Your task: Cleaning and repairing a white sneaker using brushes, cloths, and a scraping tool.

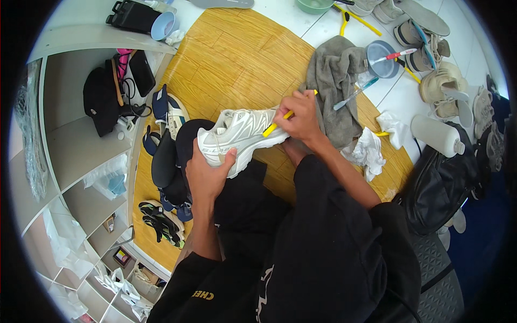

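A white sneaker (237, 132) lies on its side above my lap, toe to the right and sole facing me. My left hand (209, 171) is wrapped round its heel, the thumb pressed on the back of the sole. The fingers of my right hand (299, 116) close round a slim yellow brush (270, 130). Its lower end touches the side of the sneaker near the forefoot, and its bristles are not visible. The other end sticks out above my knuckles.
A grey towel (331, 81) and crumpled white cloths (367, 153) lie to the right. Beyond are a grey-blue bowl (383, 64) with a red-and-white toothbrush (396, 55) and several shoes. A white bottle (436, 134) rests by a black bag (441, 177). Shelves (81, 145) stand left.
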Demonstrator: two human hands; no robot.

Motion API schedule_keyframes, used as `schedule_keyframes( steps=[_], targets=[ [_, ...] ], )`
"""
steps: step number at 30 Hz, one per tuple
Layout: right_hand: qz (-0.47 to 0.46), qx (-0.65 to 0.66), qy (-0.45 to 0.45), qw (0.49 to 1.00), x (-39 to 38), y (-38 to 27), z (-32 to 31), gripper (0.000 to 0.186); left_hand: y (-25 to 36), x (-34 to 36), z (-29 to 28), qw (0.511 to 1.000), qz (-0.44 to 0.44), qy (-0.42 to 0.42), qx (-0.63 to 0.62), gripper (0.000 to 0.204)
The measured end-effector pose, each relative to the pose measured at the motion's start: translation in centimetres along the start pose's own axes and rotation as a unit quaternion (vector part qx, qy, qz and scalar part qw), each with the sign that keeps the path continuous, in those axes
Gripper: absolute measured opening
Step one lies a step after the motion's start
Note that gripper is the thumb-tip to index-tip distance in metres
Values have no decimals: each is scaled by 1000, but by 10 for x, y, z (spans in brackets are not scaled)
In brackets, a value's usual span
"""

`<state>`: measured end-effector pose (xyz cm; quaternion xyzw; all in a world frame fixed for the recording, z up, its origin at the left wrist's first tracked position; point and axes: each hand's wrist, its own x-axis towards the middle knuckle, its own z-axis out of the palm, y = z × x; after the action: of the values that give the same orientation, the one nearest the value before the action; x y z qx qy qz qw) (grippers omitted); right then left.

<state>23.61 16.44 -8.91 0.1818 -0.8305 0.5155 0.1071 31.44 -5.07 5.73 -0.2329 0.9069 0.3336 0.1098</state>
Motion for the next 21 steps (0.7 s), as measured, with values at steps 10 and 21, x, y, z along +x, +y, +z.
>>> schedule_keyframes(
  steps=[10, 21],
  targets=[
    [-18, -57, 20, 998, 5, 7, -17, 15, -5, 9, -1, 1000, 27, 5, -12, 61],
    [298, -418, 55, 856, -3, 47, -215, 14, 7, 45, 9, 978, 150, 82, -116, 64]
  ],
)
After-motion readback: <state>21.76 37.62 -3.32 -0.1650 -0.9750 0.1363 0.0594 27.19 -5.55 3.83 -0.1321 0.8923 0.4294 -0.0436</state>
